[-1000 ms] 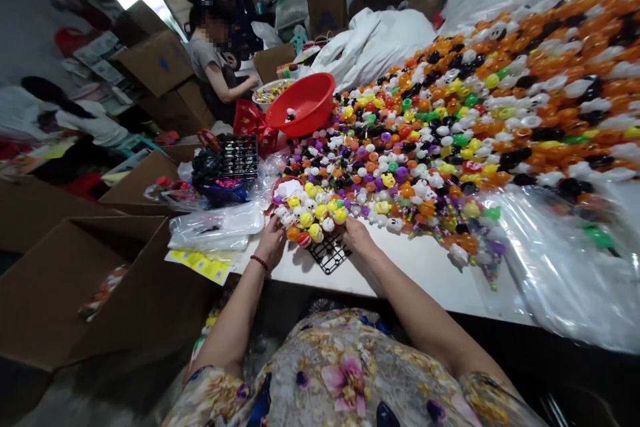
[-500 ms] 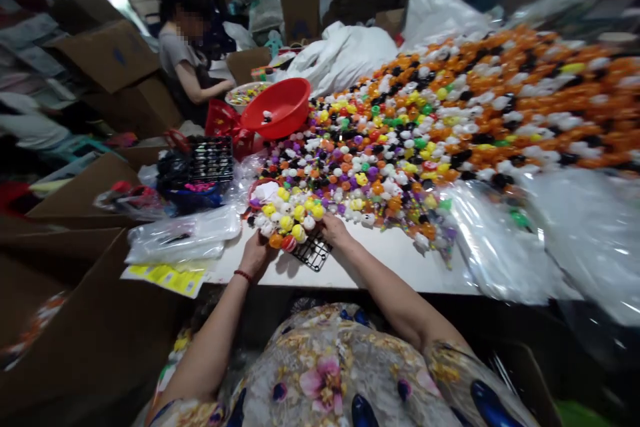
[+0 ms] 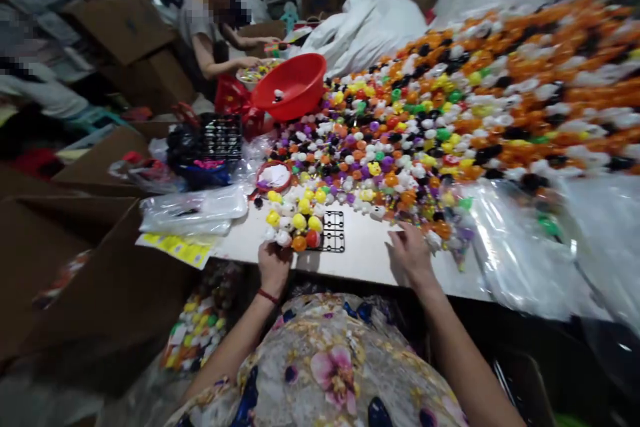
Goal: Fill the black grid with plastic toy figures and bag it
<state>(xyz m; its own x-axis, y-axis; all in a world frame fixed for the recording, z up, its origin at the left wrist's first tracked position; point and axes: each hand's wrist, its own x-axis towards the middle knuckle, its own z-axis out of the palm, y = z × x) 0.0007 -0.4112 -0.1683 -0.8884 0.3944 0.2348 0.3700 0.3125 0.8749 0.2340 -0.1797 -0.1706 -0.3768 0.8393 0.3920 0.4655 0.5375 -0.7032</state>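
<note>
A black plastic grid rack (image 3: 334,232) lies on the white tabletop, its left part covered with small yellow, white, orange and red toy heads (image 3: 300,221). My left hand (image 3: 274,265) is at the rack's near left corner, its fingers closed on the edge and partly hidden beneath the heads. To the right, apart from the rack, my right hand (image 3: 411,253) hovers low by the front edge of a loose pile of small coloured toy heads (image 3: 370,170). Its fingers are slightly bent and apart, with nothing visible in them.
A red basin (image 3: 295,90) stands behind the pile. Clear plastic bags (image 3: 515,247) lie at right, more bags (image 3: 193,210) at left over a yellow printed sheet (image 3: 175,250). A small red round container (image 3: 273,177) sits behind the rack. A cardboard box (image 3: 100,227) is at left; a co-worker (image 3: 205,33) works beyond.
My right hand has let go of the rack and moved right, toward the pile's front edge. The rack now lies flatter on the table. The co-worker's arms have reached forward.
</note>
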